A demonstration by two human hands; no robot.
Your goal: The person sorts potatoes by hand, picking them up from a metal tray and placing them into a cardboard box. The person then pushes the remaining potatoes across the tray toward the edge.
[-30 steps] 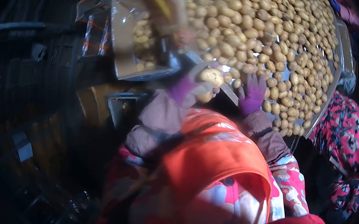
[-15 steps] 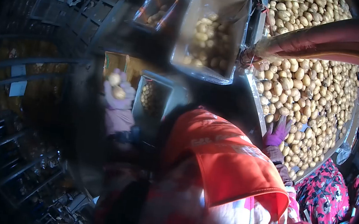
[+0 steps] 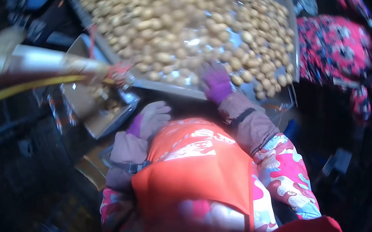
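Right hand (image 3: 216, 82) at twelve o'clock, fingers spread over potatoes (image 3: 177, 28); left hand (image 3: 151, 119) empty, fingers loosely curled, beside box (image 3: 87, 105).

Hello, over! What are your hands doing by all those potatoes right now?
Right hand flat on the potatoes at the table's near edge. Left hand open, empty, beside the box. Nothing blocks either hand.

Potato sorting line: potatoes (image 3: 173, 27), tray (image 3: 161, 87)
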